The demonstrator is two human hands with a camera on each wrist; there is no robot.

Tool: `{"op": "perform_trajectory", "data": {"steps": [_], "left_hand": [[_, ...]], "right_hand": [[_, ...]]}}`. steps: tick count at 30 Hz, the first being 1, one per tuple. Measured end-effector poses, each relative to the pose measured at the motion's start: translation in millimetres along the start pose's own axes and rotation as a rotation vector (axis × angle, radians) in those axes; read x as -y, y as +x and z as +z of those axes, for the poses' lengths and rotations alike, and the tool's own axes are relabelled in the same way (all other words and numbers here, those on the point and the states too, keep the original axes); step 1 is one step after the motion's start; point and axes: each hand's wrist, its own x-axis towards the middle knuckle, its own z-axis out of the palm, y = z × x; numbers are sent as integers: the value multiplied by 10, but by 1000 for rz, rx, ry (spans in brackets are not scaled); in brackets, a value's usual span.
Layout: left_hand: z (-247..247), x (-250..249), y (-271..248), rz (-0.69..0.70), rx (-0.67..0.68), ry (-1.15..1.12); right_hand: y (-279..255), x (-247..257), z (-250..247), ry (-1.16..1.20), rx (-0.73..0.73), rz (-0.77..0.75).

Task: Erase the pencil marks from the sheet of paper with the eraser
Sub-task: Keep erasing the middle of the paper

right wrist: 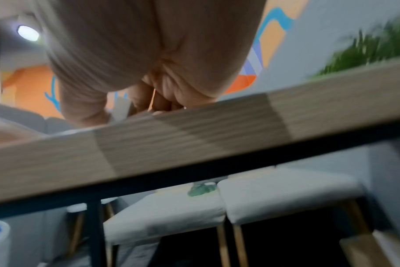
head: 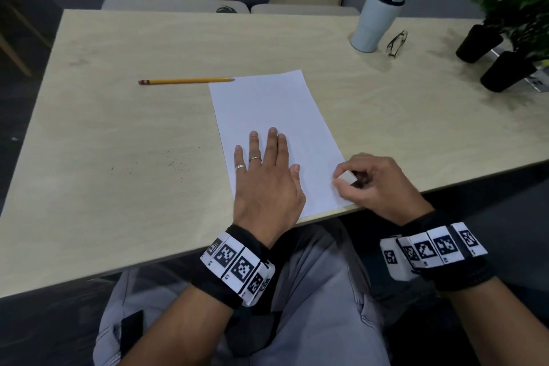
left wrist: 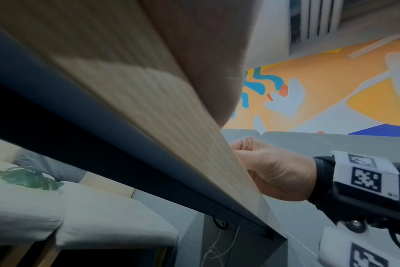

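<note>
White sheet of paper (head: 276, 134) lying flat on a pale wood bench (head: 124, 134), its near edge close to the bench's front edge and its long sides angled slightly to the left. No pencil marks can be made out on the sheet at this resolution. Left hand (head: 264, 184): palm down on the lower left part of the paper, fingers straight and slightly spread, pressing the sheet flat; two rings show on the fingers. Right hand (head: 374, 181): resting at the paper's lower right corner, thumb and curled fingers pinching a small white eraser (head: 347, 178), whose lower end meets the sheet near its right edge. Both wrists carry black bands with black-and-white coded tags. In the left wrist view the right hand (left wrist: 274, 171) appears beyond the bench edge (left wrist: 171, 144), fingers curled; the eraser is hidden there. In the right wrist view, blurred, the right hand (right wrist: 149, 59) fills the top and a pale sliver of the eraser (right wrist: 121, 110) shows between thumb and fingers.

Yellow pencil (head: 185, 80) lying crosswise beyond the paper's far left corner, its tip just touching that corner. At the far right of the bench: a pale tumbler (head: 375, 19) with a dark lid, folded glasses (head: 396, 43) just beside it, and two potted plants (head: 505, 47) in black pots. Small dark crumbs (head: 169, 162) are scattered on the bench left of the paper.
</note>
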Motion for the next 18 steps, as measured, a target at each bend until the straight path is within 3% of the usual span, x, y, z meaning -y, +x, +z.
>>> {"op": "perform_trajectory", "data": {"steps": [6, 10, 12, 16, 18], "left_hand": [[-17, -13, -10, 7, 5, 32], [-4, -8, -13, -1, -7, 29], [-8, -10, -14, -2, -1, 21], [-21, -16, -6, -2, 20, 34], [-25, -17, -3, -1, 19, 34]], "right_hand": [[-84, 260, 257, 20, 119, -129], [-81, -37, -17, 67, 30, 24], [-88, -7, -29, 40, 18, 5], [-107, 297, 286, 56, 165, -139], [-95, 173, 236, 85, 144, -102]]}}
